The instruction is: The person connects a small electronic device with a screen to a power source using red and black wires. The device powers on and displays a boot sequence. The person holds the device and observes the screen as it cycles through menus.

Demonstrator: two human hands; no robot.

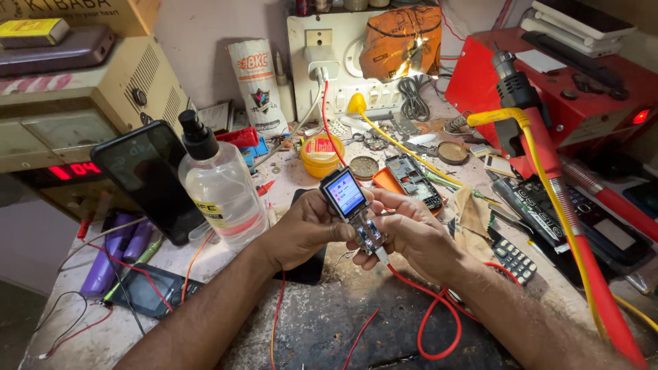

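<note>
A small opened keypad phone with a lit blue screen is held upright over the workbench between both hands. My left hand grips its left side, thumb near the bare keypad board. My right hand holds its right side and lower end. A red wire runs from the phone's bottom and loops across the bench toward me.
A clear spray bottle and a black smartphone stand to the left. A red hot-air tool with a yellow cable lies at right beside keypad phones. Behind sit a yellow tub, an opened phone and a wall socket board.
</note>
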